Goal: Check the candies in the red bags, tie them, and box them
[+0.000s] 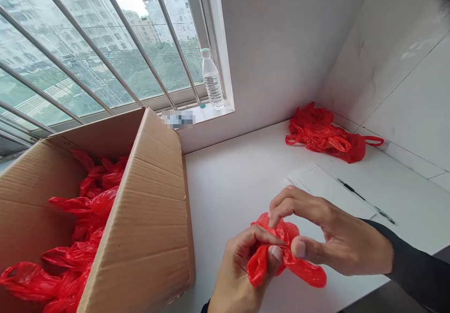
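A crumpled red plastic bag (305, 270) is bunched up over the white table near its front edge. My left hand (242, 261) pinches its gathered middle between thumb and fingers, and loops of the bag stick out on both sides. Just above and to the right is my right hand (330, 231), its thumb and fingers spread apart around the bag. Its fingertips and thumb come close to the red plastic; whether they touch it I cannot tell. Part of the bag is hidden behind my left fingers.
An open cardboard box (151, 210) holding several red plastic bags (94, 205) stands at left. More red bags (323, 132) lie at the back right of the table (225, 177). Paper (330, 186) and a pen (365, 200) lie nearby. A water bottle (212, 83) stands on the windowsill.
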### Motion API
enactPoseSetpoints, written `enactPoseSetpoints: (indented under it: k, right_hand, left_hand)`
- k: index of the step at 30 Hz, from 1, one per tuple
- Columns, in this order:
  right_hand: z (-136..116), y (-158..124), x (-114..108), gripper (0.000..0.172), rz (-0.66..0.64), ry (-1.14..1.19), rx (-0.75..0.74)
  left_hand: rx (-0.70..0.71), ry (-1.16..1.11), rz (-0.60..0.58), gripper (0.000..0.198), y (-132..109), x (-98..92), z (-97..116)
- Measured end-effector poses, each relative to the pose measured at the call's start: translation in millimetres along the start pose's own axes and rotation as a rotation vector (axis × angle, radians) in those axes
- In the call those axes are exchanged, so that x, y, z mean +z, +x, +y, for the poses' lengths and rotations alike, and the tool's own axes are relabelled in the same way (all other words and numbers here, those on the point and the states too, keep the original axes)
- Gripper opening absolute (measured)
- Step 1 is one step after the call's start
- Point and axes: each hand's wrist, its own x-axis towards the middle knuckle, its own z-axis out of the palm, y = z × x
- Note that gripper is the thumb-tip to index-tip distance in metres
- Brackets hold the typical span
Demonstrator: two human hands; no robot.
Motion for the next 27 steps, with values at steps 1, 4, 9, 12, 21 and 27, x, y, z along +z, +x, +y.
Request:
enactPoseSetpoints:
  k: [1, 4, 9, 12, 21, 27]
  right_hand:
    - [4, 4, 3, 0.036, -0.005, 0.011, -0.002]
    - [18, 13, 11, 0.041, -0.056, 0.026, 0.058]
    - [34, 16, 21, 0.036, -0.089, 0.13, 0.294]
    - [43, 16, 25, 0.033, -0.193, 0.164, 0.313]
    - [50, 16, 30, 0.014, -0.037, 0.135, 0.178]
    - [46, 16, 36, 0.01, 0.094, 0.224, 0.18]
  left_hand:
    - [0.034, 0.016, -0.018, 0.022, 0, 0.0, -1]
    - [0.218, 0.23, 0.029, 0.013, -1, -2.2, -9]
    - [0.542, 0.764, 0.272, 0.039, 3, -11.5, -35]
    - [0.701, 0.919, 0.371, 0.042, 9, -15.6, -49]
    - [0.765, 0.897, 0.321, 0.043, 9, -21.0, -53]
    - [0.775, 0.955, 0.285, 0.059, 7, -22.2, -59]
